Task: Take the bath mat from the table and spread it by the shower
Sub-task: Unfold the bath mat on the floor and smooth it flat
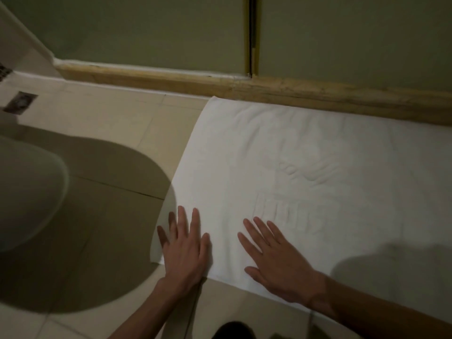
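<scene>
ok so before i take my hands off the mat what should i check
1. Bath mat lies on the floor tiles in front of the shower kerb: ok.
2. Its far edge runs along the kerb: ok.
3. Near left corner lies flat under the left hand, fingers straight: ok.
4. Near edge is pressed down by the right hand, palm flat: ok.
5. Middle of the mat is smooth: cannot tell, as the ridges there may be a woven pattern or creases.
6. Right end is spread out: cannot tell, as it runs out of frame.
</scene>
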The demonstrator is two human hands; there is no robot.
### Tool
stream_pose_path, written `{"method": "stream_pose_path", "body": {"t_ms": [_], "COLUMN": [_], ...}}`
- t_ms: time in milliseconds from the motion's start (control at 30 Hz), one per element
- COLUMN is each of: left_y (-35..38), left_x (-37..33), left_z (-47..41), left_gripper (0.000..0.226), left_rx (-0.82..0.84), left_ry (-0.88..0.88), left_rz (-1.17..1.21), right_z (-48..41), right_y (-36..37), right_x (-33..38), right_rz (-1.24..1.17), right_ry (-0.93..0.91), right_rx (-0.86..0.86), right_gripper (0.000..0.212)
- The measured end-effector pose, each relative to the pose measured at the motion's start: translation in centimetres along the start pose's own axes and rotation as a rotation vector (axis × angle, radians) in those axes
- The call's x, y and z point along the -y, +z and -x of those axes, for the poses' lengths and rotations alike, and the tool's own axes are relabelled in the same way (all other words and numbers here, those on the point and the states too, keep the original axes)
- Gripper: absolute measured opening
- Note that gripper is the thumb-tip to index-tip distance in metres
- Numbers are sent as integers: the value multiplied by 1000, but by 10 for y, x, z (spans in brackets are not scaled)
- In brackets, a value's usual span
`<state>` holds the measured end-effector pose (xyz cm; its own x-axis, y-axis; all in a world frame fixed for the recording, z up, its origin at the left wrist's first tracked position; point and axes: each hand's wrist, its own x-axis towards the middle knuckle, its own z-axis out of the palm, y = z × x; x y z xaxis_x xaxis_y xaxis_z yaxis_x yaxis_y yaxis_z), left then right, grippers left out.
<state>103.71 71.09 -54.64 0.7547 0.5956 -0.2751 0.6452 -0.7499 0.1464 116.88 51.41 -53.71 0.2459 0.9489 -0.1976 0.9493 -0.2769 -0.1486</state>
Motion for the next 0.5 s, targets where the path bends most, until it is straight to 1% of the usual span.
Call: {"method": "stream_pose_path", "body": {"t_ms": [133,233,333,500], "left_y": [0,-1,0,4], "left_x": [1,-3,-7,-1], "left_z": [-1,-3,-4,-5], "left_gripper": [70,73,73,70], "left_rx": [7,9,4,6], "left_ry": [-9,3,48,49], "left_rz": [5,18,10,-29], "right_z": [-1,2,5,6], "right_y": [0,-3,-6,-9], "right_x": [1,1,4,7], "right_rz": [12,10,-5,9], "right_ry": [-4,31,36,49], "right_rx": [-5,-14,12,31], "right_gripper": [67,68,69,70]}}
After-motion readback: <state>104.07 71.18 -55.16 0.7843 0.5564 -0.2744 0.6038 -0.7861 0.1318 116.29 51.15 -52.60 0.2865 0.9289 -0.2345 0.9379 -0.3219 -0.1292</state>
